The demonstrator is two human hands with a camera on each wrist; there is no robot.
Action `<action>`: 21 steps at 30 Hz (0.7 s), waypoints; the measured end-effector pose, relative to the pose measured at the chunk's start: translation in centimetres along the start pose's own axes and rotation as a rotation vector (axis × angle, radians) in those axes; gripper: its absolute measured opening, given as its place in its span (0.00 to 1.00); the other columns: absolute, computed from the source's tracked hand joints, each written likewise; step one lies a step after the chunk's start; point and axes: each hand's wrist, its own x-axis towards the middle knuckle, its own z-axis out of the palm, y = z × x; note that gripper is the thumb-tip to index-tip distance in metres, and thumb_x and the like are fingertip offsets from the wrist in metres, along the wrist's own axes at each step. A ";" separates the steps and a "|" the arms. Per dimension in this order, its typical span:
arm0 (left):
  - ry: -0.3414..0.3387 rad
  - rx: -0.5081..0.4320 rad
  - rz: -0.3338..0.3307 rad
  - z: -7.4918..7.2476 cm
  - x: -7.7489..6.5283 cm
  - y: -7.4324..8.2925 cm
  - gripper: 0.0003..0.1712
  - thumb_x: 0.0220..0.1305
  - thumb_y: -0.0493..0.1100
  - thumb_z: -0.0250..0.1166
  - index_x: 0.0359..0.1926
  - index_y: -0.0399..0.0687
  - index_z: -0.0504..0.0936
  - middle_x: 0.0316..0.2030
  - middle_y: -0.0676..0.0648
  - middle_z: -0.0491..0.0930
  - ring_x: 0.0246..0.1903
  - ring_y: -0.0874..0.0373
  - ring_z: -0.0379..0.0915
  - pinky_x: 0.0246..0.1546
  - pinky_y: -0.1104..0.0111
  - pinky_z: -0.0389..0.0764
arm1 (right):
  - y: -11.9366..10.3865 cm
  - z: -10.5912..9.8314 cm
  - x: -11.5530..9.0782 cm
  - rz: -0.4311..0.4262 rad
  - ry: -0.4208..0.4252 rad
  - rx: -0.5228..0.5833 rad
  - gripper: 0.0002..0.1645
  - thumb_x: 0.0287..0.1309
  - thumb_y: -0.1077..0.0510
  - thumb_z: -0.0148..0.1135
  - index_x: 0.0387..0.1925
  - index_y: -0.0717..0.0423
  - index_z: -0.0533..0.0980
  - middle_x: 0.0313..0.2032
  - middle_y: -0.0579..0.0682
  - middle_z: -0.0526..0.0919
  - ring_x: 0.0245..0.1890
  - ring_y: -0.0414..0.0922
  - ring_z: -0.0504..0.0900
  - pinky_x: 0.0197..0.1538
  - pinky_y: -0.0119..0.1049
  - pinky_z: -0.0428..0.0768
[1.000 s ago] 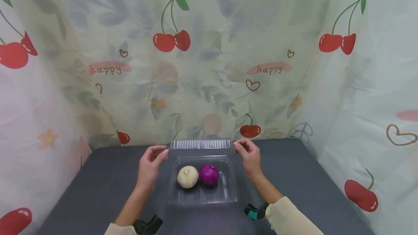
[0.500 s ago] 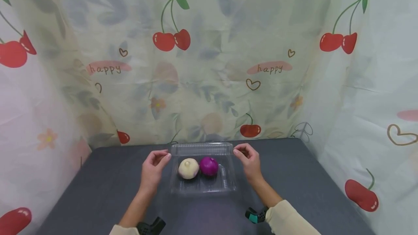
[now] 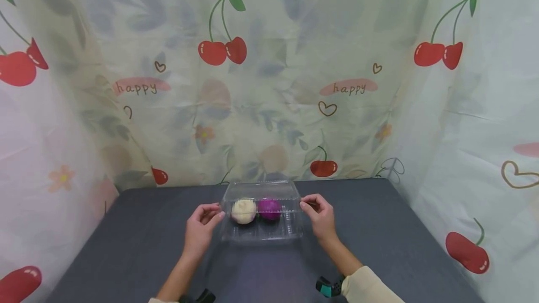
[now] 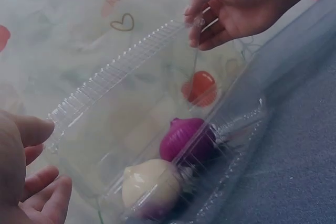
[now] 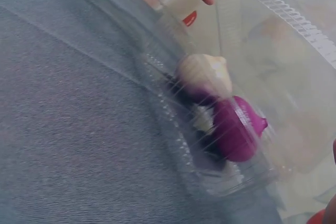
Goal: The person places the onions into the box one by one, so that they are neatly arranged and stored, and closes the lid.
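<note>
A hinged clear plastic container holds a purple onion and a round cream-white bulb, purple-tinged at its underside in the right wrist view. Its tray lies low; the lid stands tilted up, its ribbed edge raised above both bulbs. My left hand pinches the lid's left corner between thumb and fingers. At the right corner, my right hand pinches the lid in the same way, thumb towards me. Through the clear lid both bulbs show side by side in the tray.
A dark grey cloth covers the tabletop around the container. Behind the table and along both sides hangs a pale curtain printed with cherries, hearts and leaves. Each wrist wears a black device, such as the right wrist device.
The lid's ribbed edge has swung towards me and now passes in front of the bulbs. Both hands have come lower with it. The tray and bulbs have shifted away from me.
</note>
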 end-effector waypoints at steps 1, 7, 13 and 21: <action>-0.002 0.001 -0.004 0.0 -0.1 -0.1 0.15 0.63 0.34 0.66 0.49 0.32 0.75 0.54 0.38 0.77 0.56 0.49 0.73 0.45 0.78 0.75 | 0.5 -0.1 -0.1 0.005 0.008 -0.005 0.05 0.57 0.73 0.62 0.35 0.75 0.77 0.35 0.69 0.81 0.34 0.40 0.80 0.41 0.27 0.78; -0.019 0.007 0.006 -0.2 -0.6 -1.0 0.19 0.61 0.30 0.66 0.52 0.32 0.74 0.53 0.34 0.76 0.57 0.44 0.73 0.46 0.77 0.75 | 2.7 -0.3 -0.8 0.014 0.028 -0.053 0.05 0.62 0.67 0.62 0.35 0.68 0.79 0.34 0.59 0.82 0.34 0.40 0.79 0.42 0.27 0.76; -0.016 0.013 0.015 -0.3 -1.2 -1.8 0.18 0.63 0.30 0.64 0.53 0.32 0.73 0.52 0.35 0.76 0.56 0.44 0.72 0.47 0.78 0.75 | 3.5 -0.5 -1.6 0.018 0.030 -0.020 0.05 0.62 0.66 0.61 0.35 0.68 0.79 0.34 0.59 0.83 0.35 0.41 0.80 0.42 0.28 0.76; 0.011 0.133 -0.023 -0.3 -1.4 -2.8 0.17 0.64 0.35 0.65 0.53 0.36 0.76 0.53 0.37 0.77 0.56 0.47 0.72 0.52 0.68 0.73 | 2.4 -0.3 -2.7 0.070 0.029 -0.036 0.03 0.58 0.72 0.62 0.34 0.72 0.79 0.33 0.65 0.81 0.34 0.46 0.81 0.40 0.27 0.77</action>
